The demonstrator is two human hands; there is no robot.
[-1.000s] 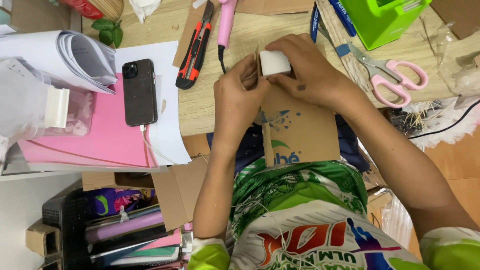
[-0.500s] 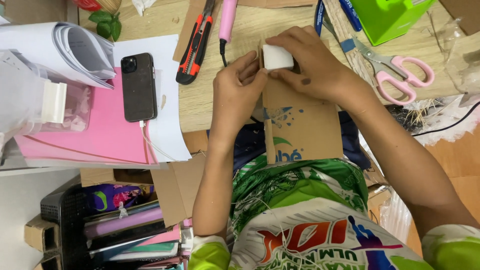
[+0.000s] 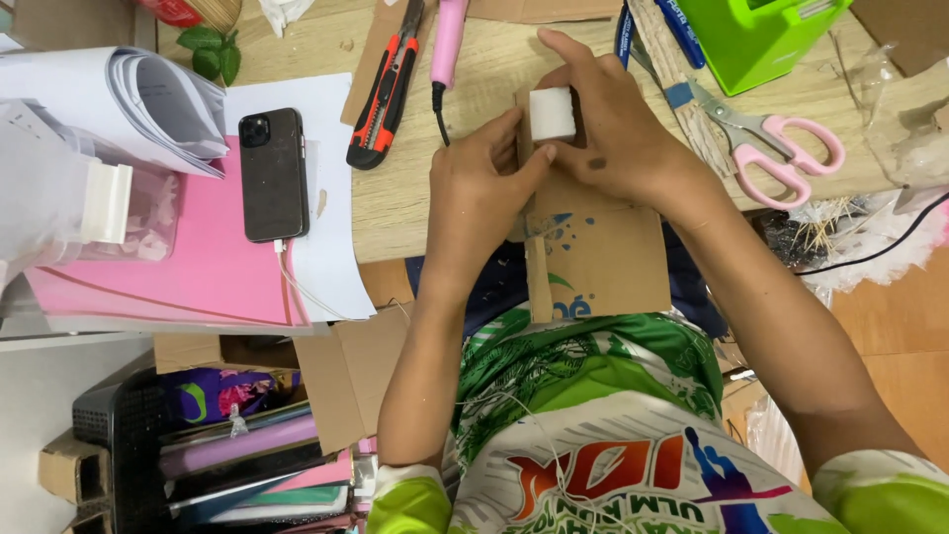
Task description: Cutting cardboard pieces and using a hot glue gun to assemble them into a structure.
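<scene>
Seen from the head camera, a person seated at a pale wooden tabletop works a small white foam block against a flat piece of brown corrugated cardboard with blue and green print, just above the centre of the frame. The left hand is curled, its thumb and forefinger pinching the lower left corner of the block. The right hand arches over from the right, fingers half closed, its fingertips on the block's top and far side, so that both hands grip it together. The block sits at the cardboard's upper edge, and the cardboard runs down from the table edge to the person's lap, over a green and white printed shirt. At upper centre left, an orange and black utility knife lies beside a pink tool with a black cord. In the upper right, pink-handled scissors lie near a bright green plastic box. At left, a dark smartphone in a case rests on white paper over a pink sheet, a white cable plugged into its lower end. Curled white paper rolls fill the upper left, and a black crate of coloured paper occupies the lower left.
</scene>
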